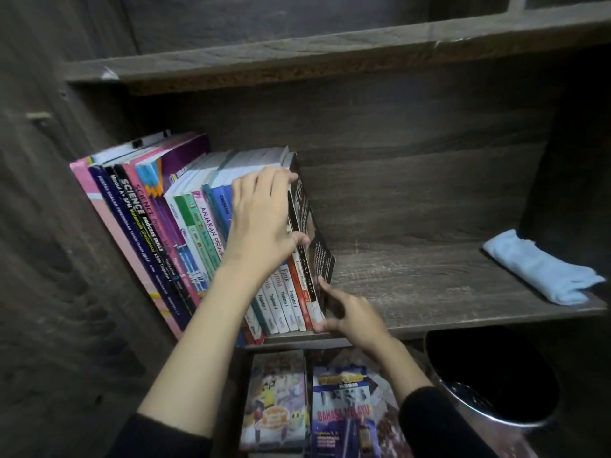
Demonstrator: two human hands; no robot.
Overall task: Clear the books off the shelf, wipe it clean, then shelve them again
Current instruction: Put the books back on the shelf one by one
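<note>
My left hand (pixel 261 223) grips the black book (pixel 314 234) up top; my right hand (pixel 350 317) pinches its bottom corner. Cloth (pixel 542 272) lies well right of both.

Shelf (pixel 429 285): grey-brown wood grain. Cloth (pixel 535 272): pale blue. Leftmost book (pixel 96 206): pink. End book (pixel 314 239): black cover, white print. Bin (pixel 496 385): black, shiny rim. Sleeves (pixel 439 424): black.

Black sleeves (pixel 439 421) ending mid-forearm, bare left hand (pixel 261 223), bare right hand (pixel 357 317)
</note>
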